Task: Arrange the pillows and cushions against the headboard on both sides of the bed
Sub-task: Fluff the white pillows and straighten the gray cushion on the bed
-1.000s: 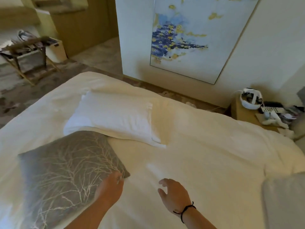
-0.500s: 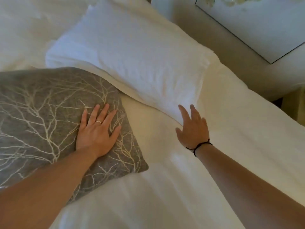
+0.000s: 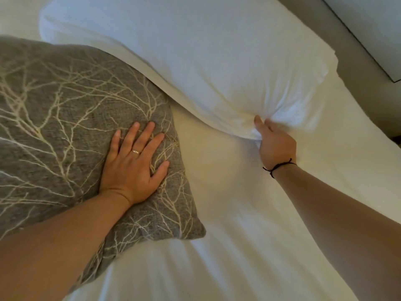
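Note:
A grey cushion (image 3: pixel 65 118) with a pale branch pattern lies flat on the white bed at the left. My left hand (image 3: pixel 134 164) rests on its right part, palm down, fingers straight and spread. A large white pillow (image 3: pixel 195 51) lies beyond it, across the top of the view. My right hand (image 3: pixel 274 142) grips the pillow's near right corner, the fabric bunched around the fingers, which are mostly hidden in it. The headboard is out of view.
The white duvet (image 3: pixel 227 213) covers the bed below and between the two cushions. Past the bed's right edge lies a strip of floor (image 3: pixel 358 61), with the lower corner of a leaning framed picture (image 3: pixel 386 29) at the top right.
My head has moved closer to the bed. My right hand reached forward from the duvet and took hold of the pillow's corner. My left hand stays flat on the grey cushion.

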